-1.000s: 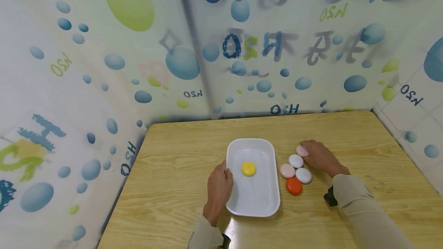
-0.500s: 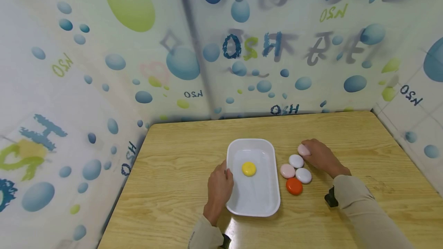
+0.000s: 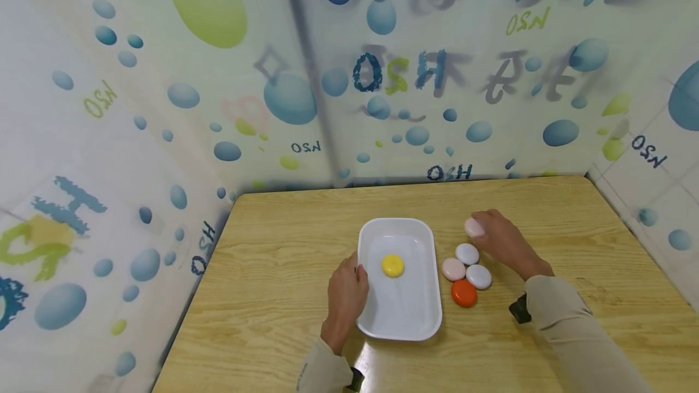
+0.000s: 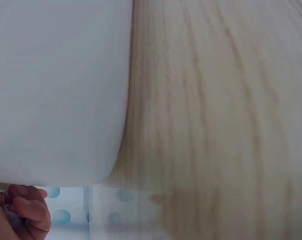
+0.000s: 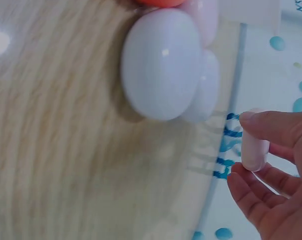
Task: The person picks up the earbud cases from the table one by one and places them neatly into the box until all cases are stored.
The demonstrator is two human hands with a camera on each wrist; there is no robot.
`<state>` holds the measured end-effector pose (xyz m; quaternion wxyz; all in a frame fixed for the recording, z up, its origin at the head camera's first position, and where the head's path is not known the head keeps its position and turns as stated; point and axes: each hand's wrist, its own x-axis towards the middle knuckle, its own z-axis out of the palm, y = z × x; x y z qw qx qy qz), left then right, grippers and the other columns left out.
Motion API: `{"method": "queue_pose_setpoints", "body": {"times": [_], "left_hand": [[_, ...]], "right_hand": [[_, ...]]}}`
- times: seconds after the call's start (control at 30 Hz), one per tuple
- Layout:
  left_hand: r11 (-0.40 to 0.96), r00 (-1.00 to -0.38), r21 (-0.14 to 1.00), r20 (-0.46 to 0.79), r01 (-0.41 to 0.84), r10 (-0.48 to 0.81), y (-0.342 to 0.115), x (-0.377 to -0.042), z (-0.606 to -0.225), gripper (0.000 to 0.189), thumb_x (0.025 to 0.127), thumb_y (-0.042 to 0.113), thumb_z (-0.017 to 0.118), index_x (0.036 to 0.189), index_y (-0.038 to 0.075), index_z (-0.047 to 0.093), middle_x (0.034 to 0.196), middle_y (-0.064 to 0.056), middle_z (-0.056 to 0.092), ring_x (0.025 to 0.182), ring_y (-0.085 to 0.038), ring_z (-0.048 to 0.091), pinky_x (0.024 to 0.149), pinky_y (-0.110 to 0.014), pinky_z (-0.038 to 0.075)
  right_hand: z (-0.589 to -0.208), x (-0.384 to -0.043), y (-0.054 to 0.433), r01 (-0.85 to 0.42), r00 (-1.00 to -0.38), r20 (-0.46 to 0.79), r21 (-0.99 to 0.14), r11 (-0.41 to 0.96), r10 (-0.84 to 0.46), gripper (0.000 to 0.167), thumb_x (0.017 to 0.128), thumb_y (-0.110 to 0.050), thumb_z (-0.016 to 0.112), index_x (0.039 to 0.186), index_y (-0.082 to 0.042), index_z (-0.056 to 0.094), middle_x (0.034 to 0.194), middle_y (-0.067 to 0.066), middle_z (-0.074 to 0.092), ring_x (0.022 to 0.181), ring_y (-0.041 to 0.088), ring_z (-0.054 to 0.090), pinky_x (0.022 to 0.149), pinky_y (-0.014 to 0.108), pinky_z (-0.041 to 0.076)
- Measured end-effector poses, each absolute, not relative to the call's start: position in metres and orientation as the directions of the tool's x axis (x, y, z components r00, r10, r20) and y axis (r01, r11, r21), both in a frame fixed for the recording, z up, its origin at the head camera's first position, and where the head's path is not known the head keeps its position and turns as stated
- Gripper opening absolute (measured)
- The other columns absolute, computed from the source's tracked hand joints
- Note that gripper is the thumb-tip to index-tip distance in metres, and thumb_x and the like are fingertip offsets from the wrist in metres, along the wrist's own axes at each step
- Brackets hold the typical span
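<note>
My left hand (image 3: 347, 296) grips the left rim of a white tray (image 3: 401, 317), thumb over the edge. In the left wrist view the fingers (image 4: 33, 210) curl at the tray's far end. Inside the tray lies a glossy yellow disc (image 3: 392, 265). Off to the right, my right hand (image 3: 505, 241) pinches a pale pink disc (image 3: 473, 227), smooth and pebble-like. The right wrist view shows that pink disc (image 5: 255, 147) on edge between thumb and fingertips, beyond a white disc (image 5: 161, 65) on the table.
Right of the tray a loose cluster sits on the wooden table (image 3: 284, 241): two white discs (image 3: 479, 276), another pink disc (image 3: 453, 269) and a red disc (image 3: 464, 293). A wall covering (image 3: 415, 96) with bubble prints rises behind the table's back edge.
My right hand has picked up the pink disc, shifting it slightly away from me and to the left, apart from the white disc. The left hand and tray have stayed put.
</note>
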<state>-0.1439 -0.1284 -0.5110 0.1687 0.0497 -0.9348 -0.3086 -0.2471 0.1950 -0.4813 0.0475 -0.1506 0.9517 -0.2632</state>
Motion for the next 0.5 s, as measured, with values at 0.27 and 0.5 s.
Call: {"method": "queue_pose_setpoints", "body": {"times": [0.27, 0.5], "left_hand": [[0.806, -0.936, 0.592, 0.290, 0.014, -0.197, -0.129, -0.144, -0.511, 0.029, 0.091, 0.008, 0.060, 0.118, 0.003, 0.068, 0.083, -0.013, 0.066, 0.076, -0.032, 0.066, 0.063, -0.044, 0.050], [0.802, -0.937, 0.597, 0.288, 0.014, -0.198, -0.128, -0.144, -0.511, 0.030, 0.091, 0.008, 0.060, 0.120, 0.003, 0.068, 0.086, -0.013, 0.068, 0.078, -0.032, 0.067, 0.064, -0.044, 0.051]], "right_hand": [[-0.460, -0.240, 0.179, -0.281, -0.947, 0.015, -0.528, 0.801, -0.322, 0.055, 0.092, -0.010, 0.067, 0.139, 0.007, 0.046, 0.137, 0.032, 0.045, 0.119, 0.047, 0.050, 0.101, 0.061, 0.040], [-0.449, -0.237, 0.168, -0.305, -0.940, 0.033, -0.531, 0.790, -0.341, 0.055, 0.091, -0.011, 0.069, 0.139, 0.005, 0.048, 0.137, 0.030, 0.046, 0.118, 0.045, 0.051, 0.099, 0.060, 0.042]]}}
